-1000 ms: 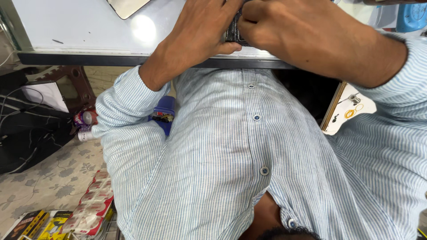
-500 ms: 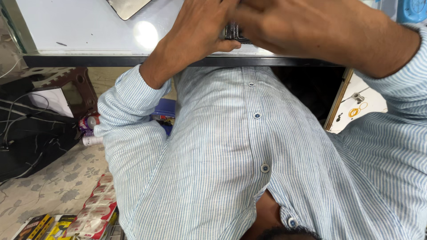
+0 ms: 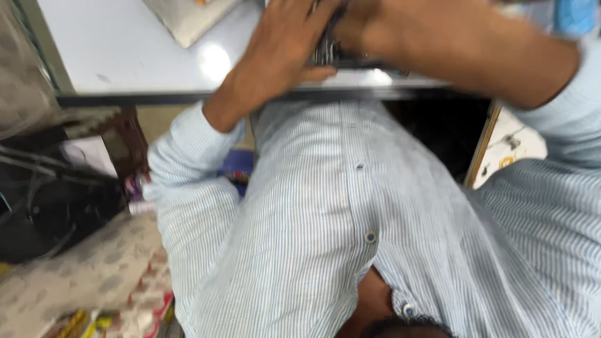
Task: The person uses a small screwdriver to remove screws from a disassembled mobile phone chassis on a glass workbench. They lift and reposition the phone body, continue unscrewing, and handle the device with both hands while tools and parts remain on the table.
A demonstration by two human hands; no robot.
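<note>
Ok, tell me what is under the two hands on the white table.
A small dark object shows between the left hand and right hand, over the white table. The hands cover most of it, and blur hides its kind.

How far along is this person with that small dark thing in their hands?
Nothing looks finished yet. Both the left hand and the right hand are closed around a small dark object at the edge of the white table, so the work on it is in hand. The picture is blurred and the hands hide most of the object, so how much is left cannot be told.
</note>
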